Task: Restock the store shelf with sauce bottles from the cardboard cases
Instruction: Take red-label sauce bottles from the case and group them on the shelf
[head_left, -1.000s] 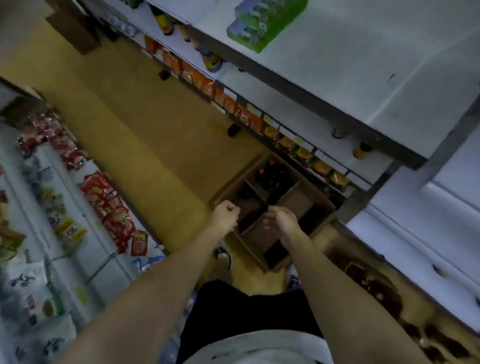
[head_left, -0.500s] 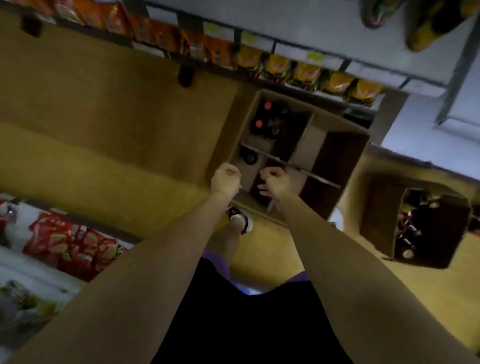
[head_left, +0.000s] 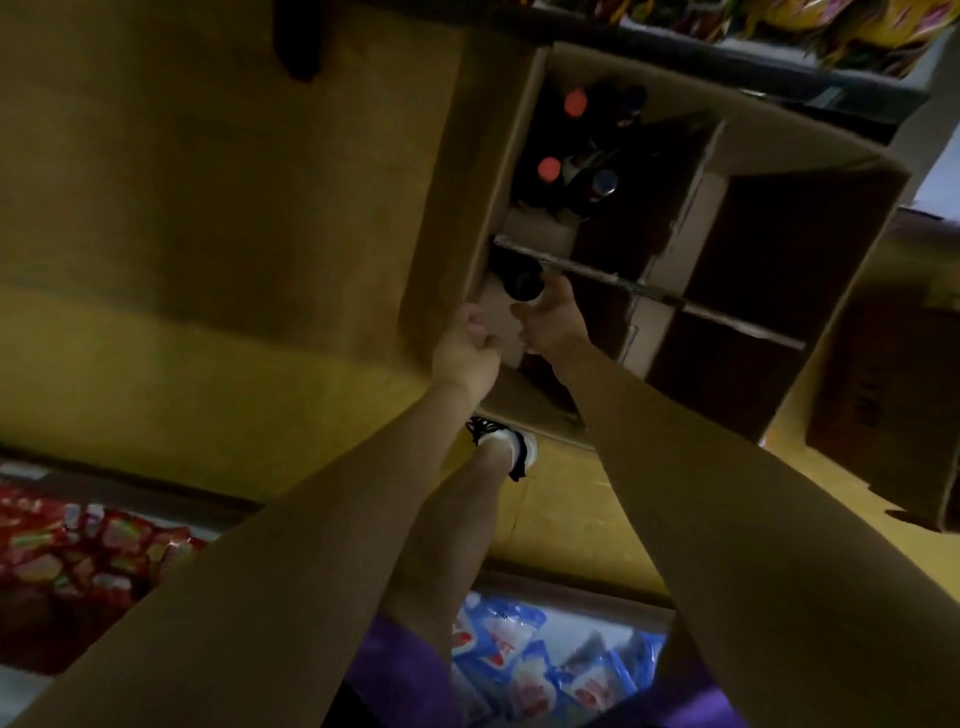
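A: Nearest, what is cut off?
B: Blue-and-white packets (head_left: 524, 670), print unreadable.
A: The hands?
B: Left hand (head_left: 465, 351) curled in a loose fist over the open brown cardboard case (head_left: 441, 249); right hand (head_left: 550, 322) curls round a black-capped dark sauce bottle (head_left: 522, 280) in the near-left compartment.
A: Farther?
B: Red-capped dark bottles (head_left: 574, 104), labels hidden; the neighbouring brown carton (head_left: 883, 395) bears blurred writing.

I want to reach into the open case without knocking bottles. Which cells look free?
Free: the dark cells right of the long divider, toward the cardboard case right wall. Crowded: the far-left corner, where red-capped bottles cluster, and the near-left cell, where both hands meet by a black-capped bottle.
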